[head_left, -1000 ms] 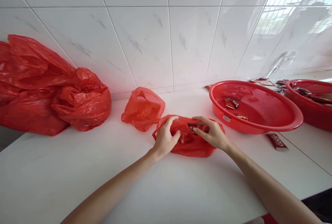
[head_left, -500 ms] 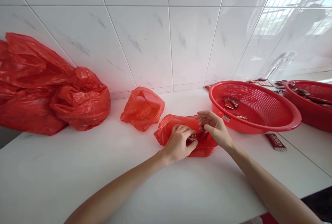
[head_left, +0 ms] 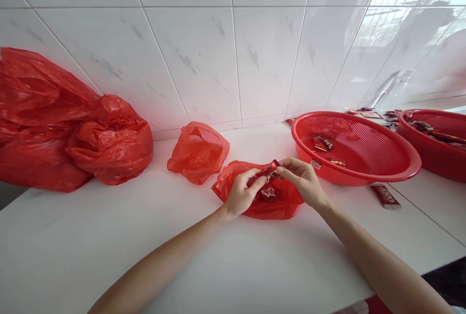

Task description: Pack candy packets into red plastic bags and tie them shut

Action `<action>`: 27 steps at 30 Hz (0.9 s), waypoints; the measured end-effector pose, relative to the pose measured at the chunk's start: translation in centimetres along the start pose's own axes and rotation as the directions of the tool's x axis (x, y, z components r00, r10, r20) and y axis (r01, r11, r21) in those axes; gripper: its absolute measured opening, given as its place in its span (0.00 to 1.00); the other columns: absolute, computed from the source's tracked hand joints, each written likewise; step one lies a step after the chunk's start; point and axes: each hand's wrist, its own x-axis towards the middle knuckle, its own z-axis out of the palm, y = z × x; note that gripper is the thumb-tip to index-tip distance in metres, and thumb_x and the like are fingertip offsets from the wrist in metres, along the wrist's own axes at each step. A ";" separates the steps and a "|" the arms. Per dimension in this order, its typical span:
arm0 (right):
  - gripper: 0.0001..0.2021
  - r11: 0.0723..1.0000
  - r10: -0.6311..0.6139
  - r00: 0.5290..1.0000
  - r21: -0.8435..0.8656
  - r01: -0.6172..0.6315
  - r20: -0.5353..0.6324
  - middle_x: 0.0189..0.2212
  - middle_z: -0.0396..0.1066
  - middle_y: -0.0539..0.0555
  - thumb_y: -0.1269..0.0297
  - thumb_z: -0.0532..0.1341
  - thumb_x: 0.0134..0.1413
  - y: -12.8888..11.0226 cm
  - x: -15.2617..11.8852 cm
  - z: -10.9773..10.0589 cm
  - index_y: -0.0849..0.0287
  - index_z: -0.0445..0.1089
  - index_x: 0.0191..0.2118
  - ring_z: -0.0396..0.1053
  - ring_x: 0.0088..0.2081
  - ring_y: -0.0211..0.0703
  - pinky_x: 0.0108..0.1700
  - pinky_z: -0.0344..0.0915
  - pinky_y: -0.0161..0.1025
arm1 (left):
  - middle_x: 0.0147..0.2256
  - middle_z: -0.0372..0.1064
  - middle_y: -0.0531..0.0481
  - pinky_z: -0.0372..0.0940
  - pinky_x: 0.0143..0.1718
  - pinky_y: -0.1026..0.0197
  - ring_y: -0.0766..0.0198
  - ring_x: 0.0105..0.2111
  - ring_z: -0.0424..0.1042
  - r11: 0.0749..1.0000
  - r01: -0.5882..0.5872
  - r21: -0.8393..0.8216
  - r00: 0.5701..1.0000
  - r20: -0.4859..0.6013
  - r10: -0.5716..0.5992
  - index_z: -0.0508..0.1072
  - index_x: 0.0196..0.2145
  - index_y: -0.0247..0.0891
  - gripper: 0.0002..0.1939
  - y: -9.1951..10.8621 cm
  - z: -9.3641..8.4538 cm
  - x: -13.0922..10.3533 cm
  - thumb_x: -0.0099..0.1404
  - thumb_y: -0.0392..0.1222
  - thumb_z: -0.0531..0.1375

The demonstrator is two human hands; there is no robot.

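Observation:
A small red wrapped snack packet (head_left: 268, 169) is held up between my two hands, just above an opened red plastic bag (head_left: 278, 211). My left hand (head_left: 243, 190) pinches its left end between thumb and fingers. At the other end, the fingertips of my right hand (head_left: 301, 179) grip it. More dark red packets (head_left: 269, 192) with white lettering lie inside the bag, partly hidden by the hands. A second red plastic bag (head_left: 198, 154), crumpled and lighter, rests behind and to the left.
Large bunched red bags (head_left: 109, 144) fill the left side against the tiled wall. A red mesh basket (head_left: 358, 178) with a few packets stands at right, another basket (head_left: 437, 154) beyond it. One packet (head_left: 386, 196) lies on the white counter (head_left: 204, 265).
Both hands were down in the bag's mouth, the right with fingers spread. Now a packet is raised out of the bag, held at both ends, and the packets inside show more.

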 end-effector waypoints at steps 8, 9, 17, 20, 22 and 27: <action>0.17 1.000 -0.009 1.000 0.010 0.009 0.030 0.27 0.74 0.51 0.47 0.71 0.50 -0.1 -0.1 0.0 0.56 0.73 0.32 0.68 0.26 0.40 0.32 0.71 0.40 | 0.37 0.79 0.48 0.75 0.43 0.53 0.54 0.37 0.79 0.994 0.077 -0.084 0.997 0.030 -0.075 0.76 0.39 0.39 0.19 -0.6 -0.4 -0.4 0.63 0.59 0.62; 0.17 1.000 -0.018 0.999 0.018 0.017 0.027 0.27 0.74 0.51 0.47 0.71 0.50 0.0 -0.1 0.0 0.56 0.72 0.32 0.69 0.26 0.40 0.31 0.71 0.41 | 0.38 0.79 0.48 0.75 0.43 0.52 0.54 0.36 0.79 0.992 0.085 -0.093 0.996 0.048 -0.080 0.76 0.40 0.40 0.21 -0.6 -0.5 -0.3 0.65 0.61 0.60; 0.12 0.997 -0.050 0.993 0.066 0.043 0.103 0.46 0.77 0.55 0.57 0.66 0.57 0.4 -0.5 -0.3 0.53 0.76 0.46 0.75 0.44 0.47 0.47 0.73 0.45 | 0.39 0.77 0.49 0.75 0.42 0.54 0.56 0.40 0.78 0.990 0.072 -0.124 0.993 -0.082 -0.082 0.75 0.39 0.40 0.18 -0.5 -0.9 -0.1 0.55 0.52 0.70; 0.15 0.992 0.008 0.991 0.121 -0.024 0.136 0.49 0.77 0.55 0.56 0.64 0.59 0.5 -0.5 -0.4 0.52 0.75 0.50 0.75 0.46 0.48 0.51 0.72 0.47 | 0.40 0.76 0.47 0.74 0.43 0.54 0.57 0.41 0.77 0.997 0.015 -0.080 0.985 -0.173 -0.028 0.74 0.39 0.39 0.18 -0.4 -0.9 -0.2 0.56 0.51 0.70; 0.15 0.991 0.047 0.986 0.117 -0.066 0.157 0.45 0.78 0.55 0.54 0.66 0.58 0.4 -0.4 -0.2 0.54 0.76 0.48 0.76 0.43 0.47 0.49 0.73 0.47 | 0.40 0.76 0.46 0.74 0.45 0.54 0.57 0.41 0.76 0.998 -0.019 -0.057 0.979 -0.203 0.007 0.74 0.39 0.37 0.18 -0.4 -0.9 -0.2 0.57 0.51 0.70; 0.16 0.989 0.099 0.983 0.089 -0.114 0.157 0.34 0.79 0.54 0.53 0.73 0.49 0.2 -0.3 0.1 0.58 0.77 0.38 0.75 0.32 0.43 0.40 0.75 0.43 | 0.42 0.78 0.45 0.74 0.48 0.54 0.55 0.45 0.77 0.998 -0.052 -0.027 0.982 -0.184 0.046 0.76 0.40 0.38 0.16 -0.4 -1.0 -0.2 0.57 0.49 0.70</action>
